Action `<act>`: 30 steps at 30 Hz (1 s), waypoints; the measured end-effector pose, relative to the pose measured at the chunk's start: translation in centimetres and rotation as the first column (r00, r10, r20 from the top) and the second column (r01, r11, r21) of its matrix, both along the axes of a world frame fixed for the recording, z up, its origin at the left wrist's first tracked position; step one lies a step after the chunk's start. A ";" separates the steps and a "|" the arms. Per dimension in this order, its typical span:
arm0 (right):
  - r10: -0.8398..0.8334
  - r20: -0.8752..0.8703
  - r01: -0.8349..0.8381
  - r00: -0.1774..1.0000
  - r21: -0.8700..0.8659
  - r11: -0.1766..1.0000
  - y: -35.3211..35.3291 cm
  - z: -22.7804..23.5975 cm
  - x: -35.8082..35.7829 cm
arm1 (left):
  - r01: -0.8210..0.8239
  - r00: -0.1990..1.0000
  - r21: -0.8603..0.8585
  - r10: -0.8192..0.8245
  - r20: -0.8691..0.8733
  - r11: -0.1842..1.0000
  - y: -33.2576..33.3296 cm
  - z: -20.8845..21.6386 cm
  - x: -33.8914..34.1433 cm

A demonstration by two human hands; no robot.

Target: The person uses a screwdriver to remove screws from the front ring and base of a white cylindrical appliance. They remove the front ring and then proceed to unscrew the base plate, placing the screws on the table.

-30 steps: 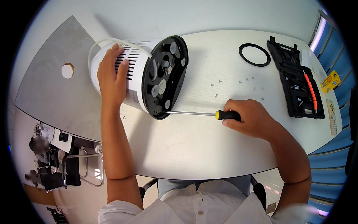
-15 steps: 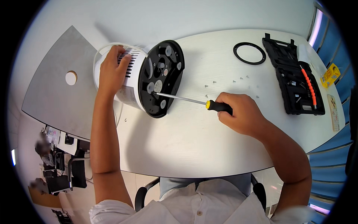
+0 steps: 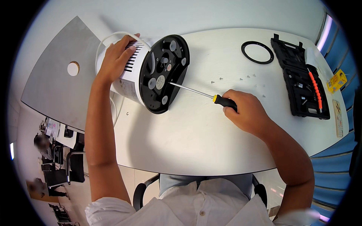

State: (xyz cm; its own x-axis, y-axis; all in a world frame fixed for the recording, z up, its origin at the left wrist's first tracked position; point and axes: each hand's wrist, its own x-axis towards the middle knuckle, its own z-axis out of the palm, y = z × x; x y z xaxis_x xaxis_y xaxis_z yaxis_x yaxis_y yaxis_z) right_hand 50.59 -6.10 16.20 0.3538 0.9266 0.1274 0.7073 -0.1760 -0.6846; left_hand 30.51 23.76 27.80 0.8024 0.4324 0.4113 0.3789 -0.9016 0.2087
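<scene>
A white cylindrical appliance (image 3: 126,87) with slotted vents lies on its side, its round black base (image 3: 155,98) turned to the right. Pale round feet and a round label dot that base. Draped over the top of the body, my left hand (image 3: 115,62) grips it with curled fingers near the vents. In my right hand (image 3: 245,109) is a screwdriver (image 3: 196,91) with a black and yellow handle. Its thin shaft slants up to the left, and the tip meets the black base just right of the label. Whether it sits in a screw is too small to tell.
Several small screws (image 3: 241,79) lie scattered on the white table (image 3: 211,139). Further right are a black ring (image 3: 244,52), an open black tool case (image 3: 288,90) with an orange flexible shaft (image 3: 316,90), a yellow box (image 3: 336,81) and a remote control (image 3: 337,118). A white cord (image 3: 109,37) loops behind the appliance.
The screwdriver tip has shifted right and up across the black base, from beside a lower foot to right of the label. My left hand stays on the appliance. The view has moved slightly.
</scene>
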 end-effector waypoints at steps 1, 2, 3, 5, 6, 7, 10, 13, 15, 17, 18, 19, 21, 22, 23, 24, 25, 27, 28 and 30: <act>0.005 -0.013 -0.005 1.000 0.006 1.000 0.0 0.0 -0.1 | 0.024 1.000 0.018 -0.024 0.017 1.000 0.2 -0.1 -0.3; 0.014 -0.014 -0.015 1.000 -0.011 1.000 0.0 0.0 -0.2 | 0.064 0.997 -0.001 -0.064 0.042 0.998 0.4 -0.3 -0.9; 0.024 -0.015 -0.024 1.000 -0.029 0.999 0.0 0.1 -0.3 | 0.105 0.992 -0.019 -0.103 0.068 0.994 0.7 -0.4 -1.7; 0.059 -0.007 -0.059 0.998 -0.019 0.998 0.0 -0.1 -0.4 | 0.172 0.980 -0.093 -0.161 0.117 0.981 1.1 -0.5 -3.2; 0.083 0.003 -0.083 0.997 0.008 0.996 0.1 -0.3 -0.4 | 0.198 0.974 -0.151 -0.178 0.140 0.968 1.1 -0.5 -4.0; 0.107 0.013 -0.108 0.994 0.036 0.994 0.1 -0.6 -0.4 | 0.224 0.968 -0.207 -0.192 0.165 0.952 1.0 -0.4 -4.6; 0.127 0.001 -0.126 0.992 0.040 0.991 0.2 -0.6 -0.9 | 0.221 0.969 -0.243 -0.184 0.165 0.944 0.8 -0.5 -5.5; 0.143 -0.009 -0.143 0.990 -0.021 0.990 0.3 -0.2 -1.2 | 0.233 0.964 -0.275 -0.183 0.195 0.933 0.9 -0.8 -5.6; 0.140 -0.008 -0.141 0.990 -0.072 0.987 0.3 0.3 -1.5 | 0.214 0.970 -0.231 -0.178 0.169 0.949 0.5 -0.5 -5.0; 0.139 0.013 -0.138 0.990 -0.079 0.987 0.3 0.4 -1.9 | 0.173 0.977 -0.241 -0.135 0.167 0.955 0.2 -0.3 -4.3; 0.135 0.031 -0.133 0.990 -0.063 0.989 0.4 0.2 -2.1 | 0.159 0.980 -0.264 -0.118 0.163 0.951 0.1 -0.2 -3.9; 0.130 0.050 -0.127 0.990 -0.046 0.991 0.4 0.1 -2.2 | 0.145 0.982 -0.287 -0.102 0.158 0.947 0.1 -0.1 -3.5; 0.123 0.087 -0.116 0.989 -0.078 0.990 0.6 -0.2 -2.3 | 0.100 0.990 -0.274 -0.069 0.119 0.957 0.2 -0.1 -2.7; 0.120 0.106 -0.110 0.987 -0.094 0.989 0.6 -0.3 -2.4 | 0.092 0.993 -0.249 -0.071 0.095 0.964 0.3 0.0 -2.4; 0.120 0.129 -0.107 0.984 -0.097 0.989 0.6 -0.5 -2.4 | 0.088 0.995 -0.225 -0.075 0.066 0.970 0.6 0.0 -2.1; 0.120 0.152 -0.105 0.981 -0.101 0.989 0.6 -0.7 -2.4 | 0.110 0.994 -0.280 -0.100 0.050 0.954 0.7 0.1 -1.8; 0.120 0.175 -0.103 0.977 -0.104 0.989 0.5 -0.9 -2.5 | 0.056 0.998 -0.320 -0.045 0.041 0.946 0.5 0.1 -1.6; 0.125 0.181 -0.105 0.975 -0.115 0.988 0.5 -0.8 -2.3 | -0.057 0.998 -0.389 0.064 0.007 0.920 -0.5 0.3 -0.8; 0.128 0.185 -0.106 0.974 -0.121 0.987 0.5 -0.8 -2.3 | -0.061 0.997 -0.401 0.077 0.023 0.914 -0.7 0.2 -0.7; 0.122 0.187 -0.103 0.975 -0.107 0.989 0.4 -0.7 -2.4 | -0.071 0.996 -0.417 0.084 0.013 0.906 -1.0 0.5 -0.6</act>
State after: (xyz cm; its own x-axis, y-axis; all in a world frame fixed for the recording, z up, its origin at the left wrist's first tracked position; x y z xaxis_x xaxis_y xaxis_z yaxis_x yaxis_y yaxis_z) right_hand 48.21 -5.69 15.46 0.2240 0.9703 0.0918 0.8433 -0.1458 -0.5173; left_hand 29.93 22.72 28.33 0.7496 0.6298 0.2038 0.4317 -0.6985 0.5708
